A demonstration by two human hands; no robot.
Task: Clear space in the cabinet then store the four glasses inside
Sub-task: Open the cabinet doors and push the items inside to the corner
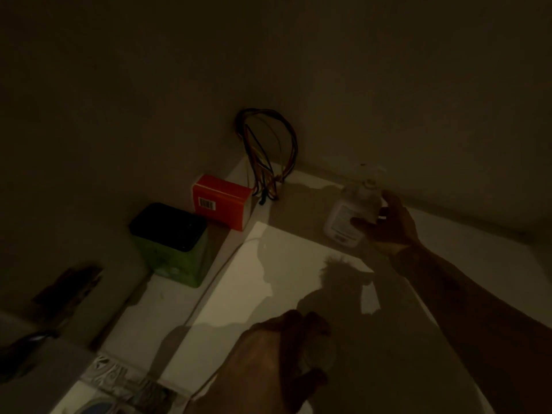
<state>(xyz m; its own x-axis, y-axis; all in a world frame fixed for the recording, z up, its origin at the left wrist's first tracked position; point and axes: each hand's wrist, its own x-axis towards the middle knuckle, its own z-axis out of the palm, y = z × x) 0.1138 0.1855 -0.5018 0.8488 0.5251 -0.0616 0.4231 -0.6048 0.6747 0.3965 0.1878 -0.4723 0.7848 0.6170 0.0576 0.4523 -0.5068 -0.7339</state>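
White shelf (286, 264) lay bare mid-span; one green box (173, 249), one orange carton (222, 204) at left edge. Right hand (388, 225), grip spread, touched one clear pump bottle (349, 216); left hand (283, 354), grip curled round something indistinct.

Very dim, grainy view; hard shadows cross one pale lit patch.

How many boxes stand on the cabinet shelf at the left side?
2. The orange box stands near the back corner beside the wires. The green box with a black lid stands in front of it. The dark may hide others.
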